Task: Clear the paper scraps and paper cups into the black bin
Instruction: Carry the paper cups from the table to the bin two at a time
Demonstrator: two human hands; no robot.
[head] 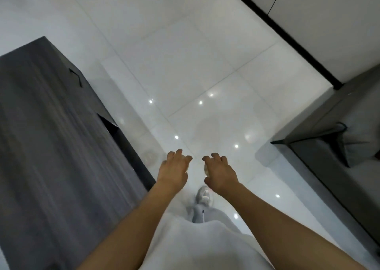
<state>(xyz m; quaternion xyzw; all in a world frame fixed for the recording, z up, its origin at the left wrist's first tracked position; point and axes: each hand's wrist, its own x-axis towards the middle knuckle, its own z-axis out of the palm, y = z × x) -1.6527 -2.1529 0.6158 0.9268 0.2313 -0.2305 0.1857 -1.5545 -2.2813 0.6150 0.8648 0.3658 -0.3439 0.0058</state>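
Observation:
Both of my hands reach out in front of me above the glossy white tiled floor (185, 64). My right hand (221, 172) is palm down with curled fingers, and it grips a pale white paper piece (206, 169) that shows only below the thumb side. My left hand (174, 170) is also palm down with its fingers curled. Blur keeps me from telling whether it holds anything. No black bin, cups or other scraps appear in this view.
A dark grey wood-grain table (51, 136) fills the left side, its corner near my left hand. A grey sofa (329, 167) with a cushion (357, 142) stands at the right. A white wall with black skirting (287, 35) runs along the upper right. My shoe (203, 195) is below my hands.

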